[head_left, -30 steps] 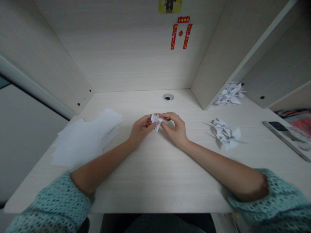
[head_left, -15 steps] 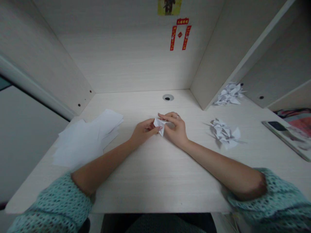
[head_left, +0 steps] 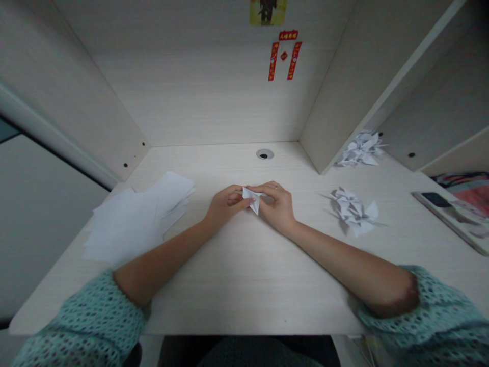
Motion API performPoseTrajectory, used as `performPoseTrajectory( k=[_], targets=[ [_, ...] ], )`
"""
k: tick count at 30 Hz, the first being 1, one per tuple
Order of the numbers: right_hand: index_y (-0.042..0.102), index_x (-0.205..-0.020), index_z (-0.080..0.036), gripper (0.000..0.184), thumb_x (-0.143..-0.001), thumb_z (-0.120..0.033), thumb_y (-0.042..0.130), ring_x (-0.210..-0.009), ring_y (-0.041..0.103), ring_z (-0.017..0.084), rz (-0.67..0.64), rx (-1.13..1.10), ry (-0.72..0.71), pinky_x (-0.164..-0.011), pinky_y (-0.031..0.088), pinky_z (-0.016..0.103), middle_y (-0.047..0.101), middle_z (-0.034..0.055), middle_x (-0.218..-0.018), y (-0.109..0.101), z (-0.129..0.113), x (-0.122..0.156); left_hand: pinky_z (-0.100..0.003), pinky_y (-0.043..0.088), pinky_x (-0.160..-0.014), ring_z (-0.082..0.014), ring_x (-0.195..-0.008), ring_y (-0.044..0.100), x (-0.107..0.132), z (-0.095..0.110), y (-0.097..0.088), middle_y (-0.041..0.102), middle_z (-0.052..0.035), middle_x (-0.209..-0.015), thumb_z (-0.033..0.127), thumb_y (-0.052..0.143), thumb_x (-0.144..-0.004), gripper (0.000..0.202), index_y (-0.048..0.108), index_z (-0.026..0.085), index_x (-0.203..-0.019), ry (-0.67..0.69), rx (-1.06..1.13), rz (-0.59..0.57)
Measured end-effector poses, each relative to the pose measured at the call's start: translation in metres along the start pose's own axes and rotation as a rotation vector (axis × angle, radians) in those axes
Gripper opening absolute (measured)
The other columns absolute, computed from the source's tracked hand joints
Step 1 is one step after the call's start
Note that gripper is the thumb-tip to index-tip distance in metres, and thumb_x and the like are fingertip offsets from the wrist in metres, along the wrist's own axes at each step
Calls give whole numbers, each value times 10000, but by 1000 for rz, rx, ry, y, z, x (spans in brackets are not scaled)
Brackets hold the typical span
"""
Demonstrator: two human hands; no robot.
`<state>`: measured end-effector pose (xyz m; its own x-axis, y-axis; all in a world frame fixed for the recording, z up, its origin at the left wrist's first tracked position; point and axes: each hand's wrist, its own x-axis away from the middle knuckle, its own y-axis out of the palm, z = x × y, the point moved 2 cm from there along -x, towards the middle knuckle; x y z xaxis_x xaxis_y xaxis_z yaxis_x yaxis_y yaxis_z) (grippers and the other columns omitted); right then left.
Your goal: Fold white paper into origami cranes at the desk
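Note:
A small folded piece of white paper [head_left: 251, 197] with pointed corners is held between my two hands, above the middle of the desk [head_left: 244, 285]. My left hand [head_left: 225, 206] pinches its left side, the thumb lying across the front. From the right, my right hand [head_left: 278, 206] grips the other side with thumb and fingers, and a ring shows on one finger. The fingertips behind the paper are partly hidden. To the left lies a spread stack of white paper sheets [head_left: 137, 219], partly beneath my left forearm.
Folded white paper pieces [head_left: 354, 210] lie in a pile at the right, with another pile [head_left: 362, 149] behind, by the upright panel [head_left: 344, 92]. A flat, pale-edged object [head_left: 451, 216] lies far right. A round cable hole [head_left: 265, 154] is near the back wall.
The fingers of my right hand have shifted slightly down against the folded paper, which stays in both hands. The piles and the sheets have not moved.

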<state>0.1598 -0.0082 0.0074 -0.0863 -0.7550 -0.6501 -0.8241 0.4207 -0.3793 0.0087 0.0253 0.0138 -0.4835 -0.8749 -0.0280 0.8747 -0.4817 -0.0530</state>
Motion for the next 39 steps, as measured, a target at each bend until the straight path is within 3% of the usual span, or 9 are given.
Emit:
performPoseTrajectory(
  k=[10,16,21,24,31,39],
  targets=[
    [732,-950,-271,217,-802,-167,611,-834,652,186,-18,-47,34,-796,490,345,747,9,-914,-1,-3,-1,-253,497,-682,-144,-685,663,-2,-1,-2,713,-15,-758,379,740,-682,339,587,151,-881,2,27,15],
    [748,-865,-241,143,-807,-310,636,-854,673,192,56,-206,240,-782,497,326,752,28,-929,0,2,-4,-245,504,-696,-122,-673,635,-8,-5,-7,676,-4,-728,410,696,-729,333,576,151,-900,37,128,4],
    [750,-770,-203,146,-712,-334,723,-737,676,190,142,-310,412,-683,509,308,756,48,-822,1,9,-6,-222,487,-645,-117,-659,612,-6,-3,-7,653,-4,-717,411,672,-750,306,578,153,-885,56,100,-6],
    [749,-786,-193,175,-685,-336,743,-726,678,190,178,-401,473,-702,526,318,754,53,-815,4,15,-6,-232,487,-650,-122,-650,610,-6,-1,-8,651,-10,-703,418,654,-759,298,582,150,-867,59,78,24],
    [757,-873,-220,176,-772,-328,663,-812,686,194,135,-309,351,-779,534,335,755,46,-911,2,11,-4,-279,519,-681,-158,-675,654,-6,-1,-9,689,-46,-758,499,604,-777,421,589,140,-996,26,97,40],
    [753,-907,-261,160,-807,-288,631,-848,686,192,41,-221,244,-815,530,348,752,25,-945,0,6,-2,-285,543,-698,-130,-656,660,-8,-6,-6,678,-9,-783,426,764,-647,551,548,158,-1077,5,116,101]
  ],
)
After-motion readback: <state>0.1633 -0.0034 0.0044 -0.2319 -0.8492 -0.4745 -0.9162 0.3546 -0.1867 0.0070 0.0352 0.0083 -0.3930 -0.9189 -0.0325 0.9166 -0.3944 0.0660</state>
